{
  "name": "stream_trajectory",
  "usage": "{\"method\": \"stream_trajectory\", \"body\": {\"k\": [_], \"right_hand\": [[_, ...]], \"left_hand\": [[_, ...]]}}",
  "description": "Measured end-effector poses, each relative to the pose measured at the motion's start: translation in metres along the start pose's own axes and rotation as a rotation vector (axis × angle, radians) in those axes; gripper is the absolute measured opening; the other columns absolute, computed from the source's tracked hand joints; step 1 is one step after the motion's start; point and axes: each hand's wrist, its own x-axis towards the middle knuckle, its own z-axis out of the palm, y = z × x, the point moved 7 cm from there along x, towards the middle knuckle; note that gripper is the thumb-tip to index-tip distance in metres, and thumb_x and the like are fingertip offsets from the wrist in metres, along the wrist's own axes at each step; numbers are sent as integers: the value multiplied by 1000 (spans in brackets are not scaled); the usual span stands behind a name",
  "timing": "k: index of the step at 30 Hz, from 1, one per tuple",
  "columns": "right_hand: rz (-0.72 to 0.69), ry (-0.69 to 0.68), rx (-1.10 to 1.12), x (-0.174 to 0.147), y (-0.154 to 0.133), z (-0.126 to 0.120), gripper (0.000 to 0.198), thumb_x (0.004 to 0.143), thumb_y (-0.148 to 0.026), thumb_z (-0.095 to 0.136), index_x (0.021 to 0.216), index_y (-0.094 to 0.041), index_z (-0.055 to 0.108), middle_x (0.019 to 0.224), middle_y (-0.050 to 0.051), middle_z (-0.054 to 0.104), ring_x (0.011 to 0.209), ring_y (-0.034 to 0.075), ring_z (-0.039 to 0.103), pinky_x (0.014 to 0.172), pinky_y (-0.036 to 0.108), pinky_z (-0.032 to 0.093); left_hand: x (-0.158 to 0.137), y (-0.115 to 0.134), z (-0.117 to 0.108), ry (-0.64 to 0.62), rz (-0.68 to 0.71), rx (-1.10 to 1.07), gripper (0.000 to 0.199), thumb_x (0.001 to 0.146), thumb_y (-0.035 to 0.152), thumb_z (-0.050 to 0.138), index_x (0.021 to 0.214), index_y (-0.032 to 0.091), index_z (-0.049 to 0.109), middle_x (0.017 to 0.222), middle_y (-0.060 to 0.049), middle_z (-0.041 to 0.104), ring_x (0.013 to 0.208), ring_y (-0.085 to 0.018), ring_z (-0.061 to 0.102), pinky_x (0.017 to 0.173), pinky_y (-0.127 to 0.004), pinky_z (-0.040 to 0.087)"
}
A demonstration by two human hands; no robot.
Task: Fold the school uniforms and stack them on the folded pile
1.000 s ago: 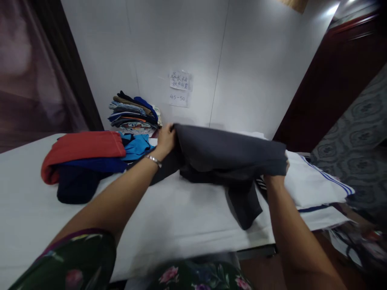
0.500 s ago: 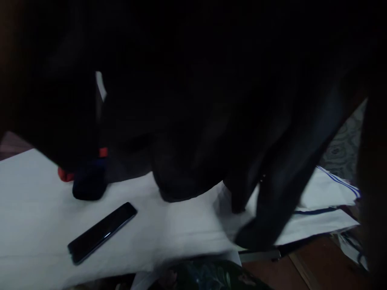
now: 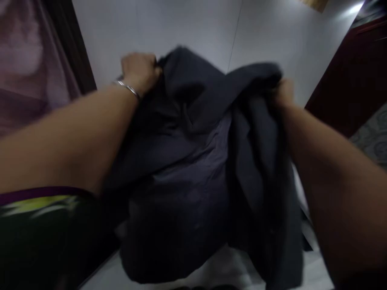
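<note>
A dark jacket [image 3: 193,161] with a smooth, shiny lining hangs spread between my hands, blurred by motion. My left hand [image 3: 141,71], with a silver bangle at its wrist, grips the upper left of the jacket. At the upper right, my right hand [image 3: 284,92] is closed on the other side, its fingers partly hidden by the cloth. Both arms reach forward, and the garment's lower end hangs over a white surface.
The white cloth-covered surface [image 3: 223,266] shows below the jacket. Pale panels [image 3: 193,28] stand ahead. A pinkish curtain [image 3: 24,60] is at the left, and a dark red piece of furniture [image 3: 347,80] at the right.
The dark garment filled the view close to the camera; now it is held farther off, at arm's length. Both hands have come into view. The phone on the white cloth no longer shows.
</note>
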Motion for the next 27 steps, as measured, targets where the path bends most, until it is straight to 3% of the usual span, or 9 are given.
{"method": "stream_trajectory", "body": {"k": [2,4,7,10,13,17,20,23,27], "right_hand": [[-40,-40,-11,-22,0,31,61,80,-33,20,85,12,61,112,9,64,123,19,48,89,23,37],[-48,-186,11,-63,21,70,36,78,-28,44,75,3,62,111,13,68,114,14,57,90,23,41],[-40,-490,43,-144,75,117,22,73,-22,61,75,-2,66,90,6,74,91,14,68,90,30,46],[-18,-774,44,-227,134,127,31,62,-20,76,91,-12,73,97,6,75,95,22,69,97,41,45],[-44,-848,-7,-281,177,97,37,74,-34,69,108,-19,71,116,9,69,112,27,62,104,47,41],[-17,-752,-255,-314,208,36,61,78,-49,64,129,-17,60,143,13,49,135,29,41,114,46,29],[113,-764,-354,-333,214,5,73,81,-57,55,140,-13,48,145,14,46,134,28,42,113,44,32],[188,-808,-357,-350,209,-7,77,82,-59,52,144,-14,42,145,12,47,130,28,47,108,41,39],[84,-790,-451,-351,200,-8,60,76,-44,61,127,-13,61,129,16,60,120,32,55,103,43,40]], "left_hand": [[-17,-2,26,-82,-49,82,48,91,41,51,116,-1,55,117,-13,62,124,-36,49,98,-52,39],[-50,-6,72,-209,-25,65,47,80,31,70,116,4,58,123,-17,60,122,-35,51,103,-49,38],[-116,-17,141,-400,79,-35,40,81,24,67,116,9,59,128,-13,59,121,-27,52,106,-38,37],[-184,-39,177,-530,103,-93,32,79,29,66,107,13,65,118,-10,66,112,-25,59,101,-31,42],[-247,-63,183,-658,61,-133,31,79,37,61,104,20,68,117,-10,67,111,-26,61,100,-32,44],[-304,-84,169,-758,-6,-118,55,78,50,53,122,17,61,133,-13,58,123,-30,52,103,-39,41],[-321,-92,158,-769,-61,3,66,80,54,46,133,14,52,139,-15,52,127,-31,49,103,-41,41],[-324,-91,150,-777,-122,57,76,80,61,42,137,12,48,140,-18,51,126,-32,49,102,-42,41],[-324,-79,140,-791,-143,56,84,76,68,45,139,12,46,141,-19,49,124,-35,50,98,-46,43]]}}
